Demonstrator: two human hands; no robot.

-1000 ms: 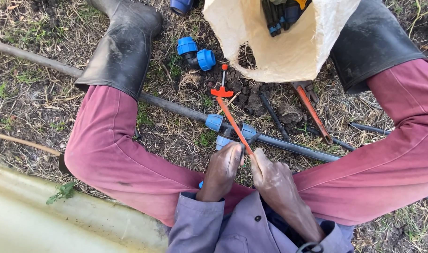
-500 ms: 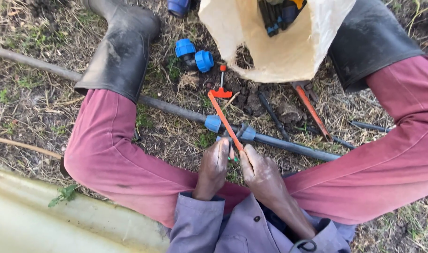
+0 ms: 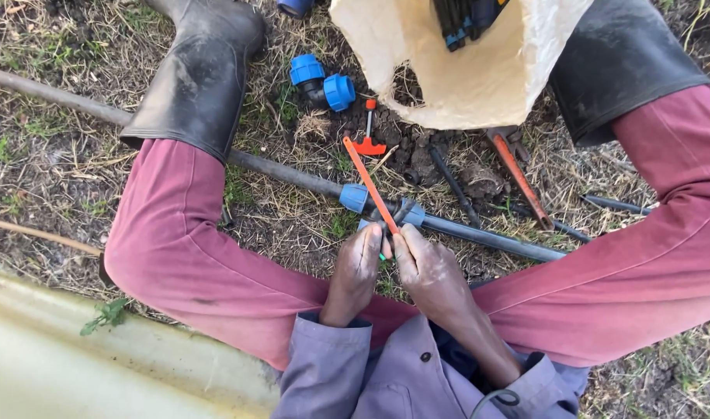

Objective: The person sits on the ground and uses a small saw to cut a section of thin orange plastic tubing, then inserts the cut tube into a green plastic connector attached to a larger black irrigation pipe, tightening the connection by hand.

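Orange plastic, thin and stiff, makes up the strip (image 3: 369, 182) that I hold just below the middle of the frame; it slants up and to the left from my fingertips across the blue pipe fitting (image 3: 382, 208). I judge it light and slightly springy, likely to flex or snap if levered hard, so the low end near the fitting seems the best place to grip it. My left hand (image 3: 356, 271) and right hand (image 3: 426, 273) are side by side, fingers curled closed and pinching the strip's lower end against the fitting; how much of the fitting itself they grip I cannot tell.

The fitting is hard moulded plastic joining a black pipe (image 3: 285, 172) that runs from the upper left to the right edge, smooth, rigid-looking and dusty. Above it lies a small orange tool (image 3: 368, 140) on dark soil, and a blue-capped elbow joint (image 3: 321, 84) at upper centre. A pale woven sack (image 3: 479, 77) gapes at the top, holding dark parts. Rubber boots (image 3: 199, 74), dull and muddy, and faded red trousers (image 3: 192, 256) flank everything over dry grass.
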